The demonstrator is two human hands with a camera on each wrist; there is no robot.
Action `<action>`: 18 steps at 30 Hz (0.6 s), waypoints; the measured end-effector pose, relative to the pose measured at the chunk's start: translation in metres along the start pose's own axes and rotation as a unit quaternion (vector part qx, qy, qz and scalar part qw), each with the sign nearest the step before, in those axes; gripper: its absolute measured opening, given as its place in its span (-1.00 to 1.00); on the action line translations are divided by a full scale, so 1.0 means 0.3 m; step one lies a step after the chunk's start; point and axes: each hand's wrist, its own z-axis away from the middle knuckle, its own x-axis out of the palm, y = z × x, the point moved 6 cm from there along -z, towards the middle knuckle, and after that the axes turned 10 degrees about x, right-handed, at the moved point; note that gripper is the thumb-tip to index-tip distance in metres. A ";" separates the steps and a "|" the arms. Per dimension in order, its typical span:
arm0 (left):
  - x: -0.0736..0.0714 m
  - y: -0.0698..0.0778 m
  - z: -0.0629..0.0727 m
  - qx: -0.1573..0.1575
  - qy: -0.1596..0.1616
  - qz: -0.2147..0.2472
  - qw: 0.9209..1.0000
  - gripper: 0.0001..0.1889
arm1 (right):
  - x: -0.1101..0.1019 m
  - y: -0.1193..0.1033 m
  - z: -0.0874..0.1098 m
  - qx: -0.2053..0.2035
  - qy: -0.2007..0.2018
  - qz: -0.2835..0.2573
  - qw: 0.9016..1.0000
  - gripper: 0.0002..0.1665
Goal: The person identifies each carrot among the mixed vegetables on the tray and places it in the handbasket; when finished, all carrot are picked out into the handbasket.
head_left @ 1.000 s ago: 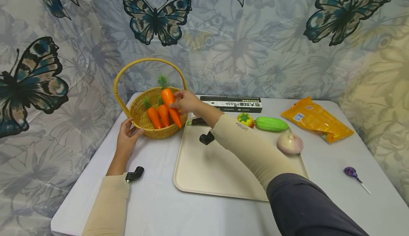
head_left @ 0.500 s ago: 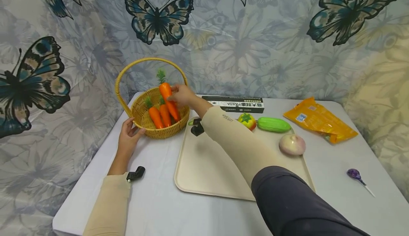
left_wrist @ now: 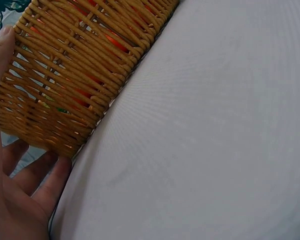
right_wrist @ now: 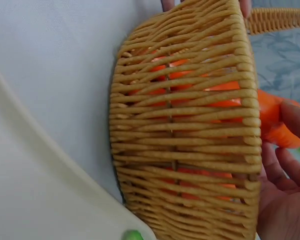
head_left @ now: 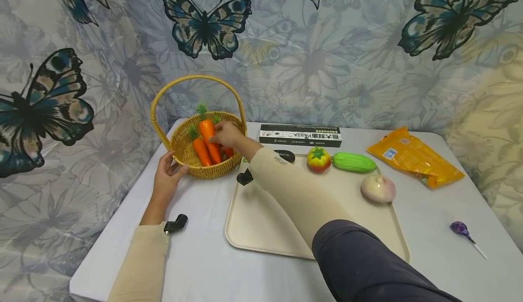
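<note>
A woven basket [head_left: 208,171] with a tall hoop handle stands at the table's back left, with orange toy carrots [head_left: 201,151] inside. My right hand [head_left: 225,134] reaches over the basket's right rim and grips one carrot [head_left: 206,131] by its upper part, low among the others. In the right wrist view the fingers [right_wrist: 290,117] curl round that carrot [right_wrist: 271,122] behind the basket wall [right_wrist: 190,140]. My left hand [head_left: 168,174] rests against the basket's near-left side. The left wrist view shows its thumb [left_wrist: 2,45] and fingers [left_wrist: 45,175] lying fairly straight along the weave [left_wrist: 75,65].
A cream tray [head_left: 261,220] lies right of the basket with a toy tomato [head_left: 318,159], green cucumber [head_left: 353,162] and onion [head_left: 377,188] on it. Behind it lies a pasta box [head_left: 300,135]. An orange packet [head_left: 414,157] and purple lollipop [head_left: 461,228] lie far right.
My right hand has brought the carrot down and left, from over the basket's right rim to in among the other carrots. The left hand has stayed on the basket.
</note>
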 end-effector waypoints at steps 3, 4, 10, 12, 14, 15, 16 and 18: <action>-0.001 0.002 0.000 -0.002 -0.001 -0.005 1.000 -0.25 | 0.010 0.001 0.002 0.008 0.010 0.003 1.000 -0.36; 0.001 0.001 0.001 -0.001 -0.002 -0.006 1.000 -0.25 | 0.011 0.005 0.005 0.012 0.013 0.005 1.000 -0.36; 0.008 -0.001 -0.001 0.007 -0.005 -0.009 1.000 -0.25 | 0.010 0.013 0.015 0.013 0.019 0.008 1.000 -0.37; 0.006 -0.001 -0.002 0.005 -0.005 -0.010 1.000 -0.24 | 0.011 0.012 0.015 0.008 0.018 0.003 1.000 -0.37; 0.002 -0.002 -0.001 0.002 -0.003 -0.012 1.000 -0.25 | 0.012 0.011 0.013 0.008 0.016 -0.002 1.000 -0.37; 0.000 -0.002 -0.001 0.001 -0.003 -0.013 1.000 -0.24 | 0.014 0.012 0.012 0.009 0.013 -0.006 1.000 -0.37; -0.001 -0.003 -0.001 0.000 -0.002 -0.014 1.000 -0.24 | 0.015 0.012 0.012 0.010 0.011 -0.011 1.000 -0.36; -0.004 -0.005 0.001 -0.002 -0.003 -0.016 1.000 -0.24 | 0.017 0.013 0.012 0.009 0.005 -0.014 1.000 -0.36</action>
